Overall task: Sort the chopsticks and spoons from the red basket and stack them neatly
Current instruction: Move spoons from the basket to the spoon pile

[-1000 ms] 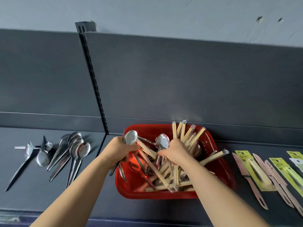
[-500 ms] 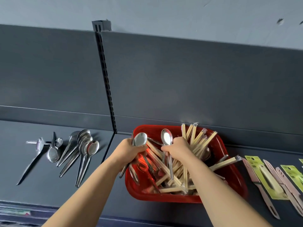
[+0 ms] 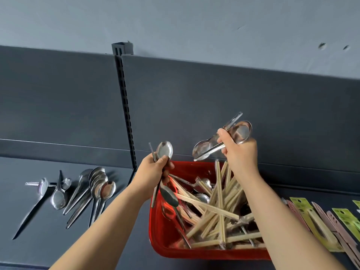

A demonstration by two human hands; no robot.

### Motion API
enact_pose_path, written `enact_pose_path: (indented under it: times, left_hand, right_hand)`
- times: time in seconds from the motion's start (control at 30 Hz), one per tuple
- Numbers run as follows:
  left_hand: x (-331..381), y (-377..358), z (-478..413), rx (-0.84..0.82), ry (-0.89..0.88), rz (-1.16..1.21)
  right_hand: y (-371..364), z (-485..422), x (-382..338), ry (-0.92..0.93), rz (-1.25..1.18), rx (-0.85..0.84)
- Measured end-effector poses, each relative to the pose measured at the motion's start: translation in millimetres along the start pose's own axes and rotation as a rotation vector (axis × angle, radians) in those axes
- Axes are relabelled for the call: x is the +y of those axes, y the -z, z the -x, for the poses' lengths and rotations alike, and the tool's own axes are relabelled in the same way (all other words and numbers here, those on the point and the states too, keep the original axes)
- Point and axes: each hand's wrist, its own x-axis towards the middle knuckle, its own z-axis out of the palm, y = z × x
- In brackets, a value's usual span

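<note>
The right hand point(image 3: 240, 152) is closed around a few spoons point(image 3: 230, 136) in the centre right of the frame, lifted clear above the basket point(image 3: 155, 230). These spoons cross each other with their bowls pointing to different sides, so I judge they are gathered but not yet aligned. The left hand point(image 3: 153, 170), in the centre, grasps a bundle point(image 3: 164, 152) of spoons by the handles; one bowl stands up above the fist and another hangs down over the left edge of the basket. It seems that this hand serves as the collector while the right one picks. The basket sits in the lower centre on the shelf point(image 3: 48, 240) and holds many chopsticks point(image 3: 220, 201) lying crossed, with some spoons half hidden under them. At the lower left lies the pile point(image 3: 93, 188) of sorted spoons, bowls nested together, probably where both handfuls should go. The packets point(image 3: 311, 217) at the lower right look like no part of the task.
</note>
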Motion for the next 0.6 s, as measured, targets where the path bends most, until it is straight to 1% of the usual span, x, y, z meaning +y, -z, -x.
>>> enact_pose_path:
  times: [0.1,0.2,0.37,0.47,0.6]
  left_hand:
    - [0.0,20.7,-4.0,0.036,-0.009,0.02]
    - [-4.1,61.7,-7.1,0.111,-0.004,0.032]
    - [-19.7,157.0,-8.6,0.265,0.07,0.04]
    - [-34.7,208.4,-11.8,0.327,0.105,-0.031]
    - [-62.3,256.7,-22.7,0.345,0.178,-0.03]
  right_hand:
    - [-20.5,5.6,-6.7,-0.042,-0.091,-0.079]
    - [-58.1,17.9,-10.4,-0.118,-0.117,-0.174]
    - [-145.1,51.4,-8.5,-0.348,-0.13,-0.413]
    - [-201.9,78.3,1.9,-0.48,-0.069,-0.532]
    - [-261.3,111.8,31.0,-0.611,0.036,-0.583]
